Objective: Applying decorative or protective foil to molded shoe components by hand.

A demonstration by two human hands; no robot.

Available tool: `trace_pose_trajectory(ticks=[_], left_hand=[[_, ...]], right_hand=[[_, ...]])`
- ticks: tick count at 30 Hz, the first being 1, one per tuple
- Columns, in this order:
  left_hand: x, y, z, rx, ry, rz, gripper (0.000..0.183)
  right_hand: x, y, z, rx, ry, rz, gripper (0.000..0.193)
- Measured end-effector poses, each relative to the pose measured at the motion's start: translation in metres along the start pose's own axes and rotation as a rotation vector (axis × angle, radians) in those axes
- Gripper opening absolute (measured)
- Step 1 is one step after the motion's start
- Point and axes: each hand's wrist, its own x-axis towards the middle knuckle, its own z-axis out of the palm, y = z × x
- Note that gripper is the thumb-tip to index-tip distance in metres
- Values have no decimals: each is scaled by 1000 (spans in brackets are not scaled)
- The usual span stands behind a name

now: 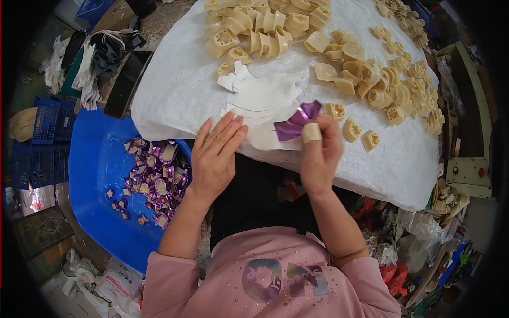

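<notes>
My left hand [216, 153] lies flat with its fingers stretched out, the fingertips on the near edge of a stack of cut white sheets [265, 93] with notched ends. My right hand [321, 153], with beige tape round its thumb, pinches a shiny purple foil-like piece [290, 126] over the sheets' right side. Just beyond that hand stand a few hollow beige moulded pieces [351, 130], shaped like shoe heels. More of them form a large heap [265, 26] at the far side and another heap [371, 79] at the right.
A white woven cloth [180, 79] covers the work table. At left, a blue tub [95, 159] holds several purple-covered heel-shaped pieces [154, 185]. A black phone [129, 85] lies by the cloth's left edge. Blue crates [45, 122] stand farther left, and a pale machine [466, 169] at right.
</notes>
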Motion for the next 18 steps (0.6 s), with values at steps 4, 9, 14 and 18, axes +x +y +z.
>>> trace_pose_trajectory(ticks=[4,9,14,18], left_hand=[[-1,-1,1,-9,21,28,39],[0,1,-8,-120,-17,-70,42],[28,55,-9,-49,30,-26,46],[33,104,18,-449,25,42,55]], right_hand=[[3,8,-32,2,231,-95,8],[12,-28,-64,46,268,-216,8],[2,-47,-80,-620,67,-579,20],[-15,-60,-50,-830,-127,-663,25]])
